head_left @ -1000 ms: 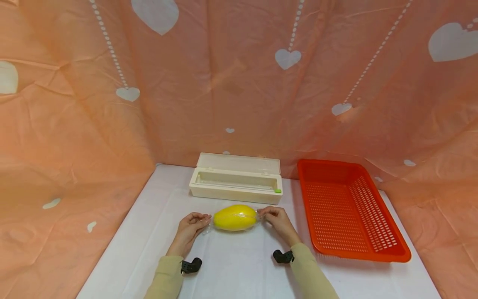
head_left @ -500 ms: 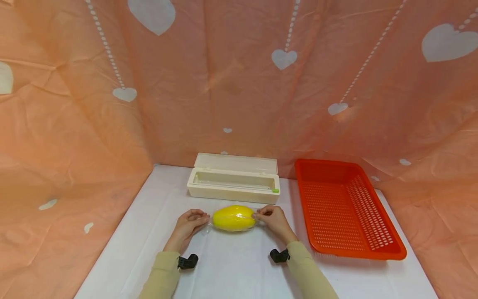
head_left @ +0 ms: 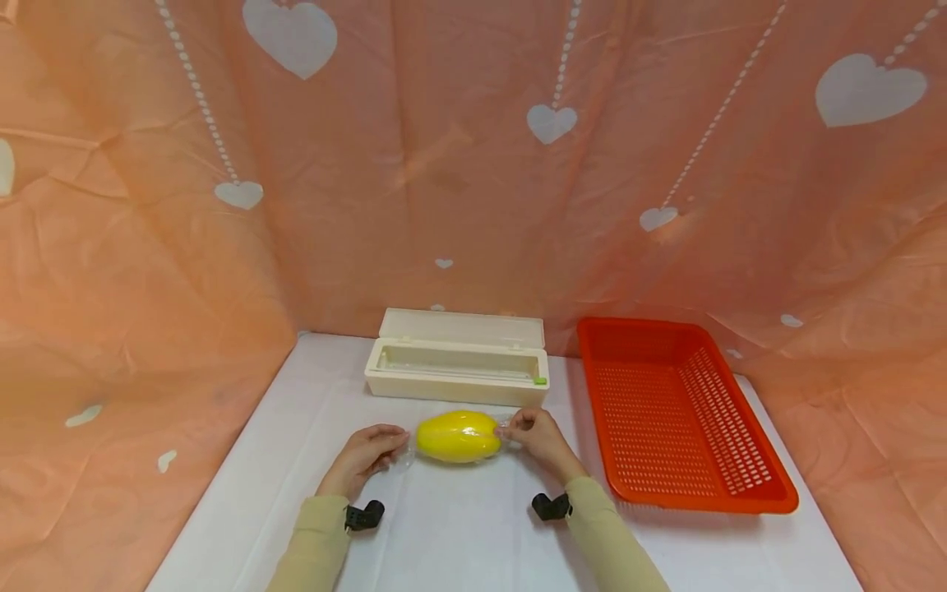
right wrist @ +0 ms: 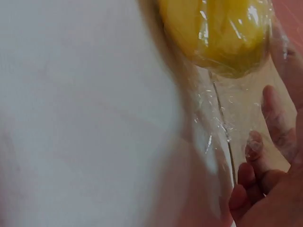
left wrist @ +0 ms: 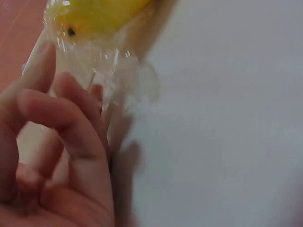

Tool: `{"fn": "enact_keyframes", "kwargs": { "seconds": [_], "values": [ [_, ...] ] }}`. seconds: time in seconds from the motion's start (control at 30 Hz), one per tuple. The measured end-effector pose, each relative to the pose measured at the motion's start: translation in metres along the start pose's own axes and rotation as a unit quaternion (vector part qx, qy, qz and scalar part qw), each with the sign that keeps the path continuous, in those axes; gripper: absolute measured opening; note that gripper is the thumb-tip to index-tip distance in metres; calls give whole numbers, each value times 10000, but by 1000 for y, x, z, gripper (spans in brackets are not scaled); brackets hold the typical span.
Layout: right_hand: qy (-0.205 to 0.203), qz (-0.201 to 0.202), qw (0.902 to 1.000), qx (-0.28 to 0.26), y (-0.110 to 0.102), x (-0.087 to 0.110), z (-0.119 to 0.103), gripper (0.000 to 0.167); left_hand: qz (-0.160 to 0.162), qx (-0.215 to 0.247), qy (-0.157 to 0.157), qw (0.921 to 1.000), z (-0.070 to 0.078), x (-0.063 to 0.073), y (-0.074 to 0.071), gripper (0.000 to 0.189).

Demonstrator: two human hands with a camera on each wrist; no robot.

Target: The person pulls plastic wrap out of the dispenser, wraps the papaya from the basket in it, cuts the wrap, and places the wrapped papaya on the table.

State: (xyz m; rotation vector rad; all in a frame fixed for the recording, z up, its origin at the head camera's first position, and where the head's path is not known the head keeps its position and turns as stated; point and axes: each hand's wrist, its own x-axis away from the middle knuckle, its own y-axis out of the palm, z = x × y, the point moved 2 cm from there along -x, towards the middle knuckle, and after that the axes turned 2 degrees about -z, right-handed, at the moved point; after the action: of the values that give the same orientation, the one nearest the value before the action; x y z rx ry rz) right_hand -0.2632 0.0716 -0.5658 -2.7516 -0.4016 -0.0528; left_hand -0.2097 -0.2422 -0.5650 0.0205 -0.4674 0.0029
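Observation:
A smooth yellow oblong fruit [head_left: 458, 437], papaya-like in shape, lies on the white tabletop in clear cling film. At its left end my left hand [head_left: 362, 457] pinches the loose film; in the left wrist view the crumpled cling film [left wrist: 120, 75] hangs beside the fingers, below a fruit end with a small dark spot. My right hand [head_left: 543, 442] holds the film at the other end, thumb tip right at the fruit. The right wrist view has the film [right wrist: 213, 109] spread from the rounded fruit end over several fingers.
Behind the fruit stands a cream cling film dispenser box [head_left: 455, 388], lid raised, with a green slider [head_left: 541, 381] at its front right. A red perforated plastic basket [head_left: 662, 500] sits on the right. An orange cloth with white hearts [head_left: 459, 205] hangs around the table.
My right hand has shifted inward, its thumb now at the fruit's right end. The left hand stays by the left end. The whole view has drifted slightly left.

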Motion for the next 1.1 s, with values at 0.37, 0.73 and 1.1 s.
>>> {"fn": "enact_keyframes", "kwargs": {
  "seconds": [0.37, 0.73, 1.1],
  "values": [
    [-633, -1362, 9880, -360, -3, -1, -9, 68, -1028, -1453, 955, 9794, 17, -7, -1, 27],
    [-802, -2773, 9564, -437, 0, 5, -13, 52, -1175, 60, 154, 9929, 22, -20, -9, 32],
    [-195, -2220, 9743, -316, 1, 9, -6, 45, 268, 1084, 134, 9937, 7, -5, 0, 34]
  ]
}}
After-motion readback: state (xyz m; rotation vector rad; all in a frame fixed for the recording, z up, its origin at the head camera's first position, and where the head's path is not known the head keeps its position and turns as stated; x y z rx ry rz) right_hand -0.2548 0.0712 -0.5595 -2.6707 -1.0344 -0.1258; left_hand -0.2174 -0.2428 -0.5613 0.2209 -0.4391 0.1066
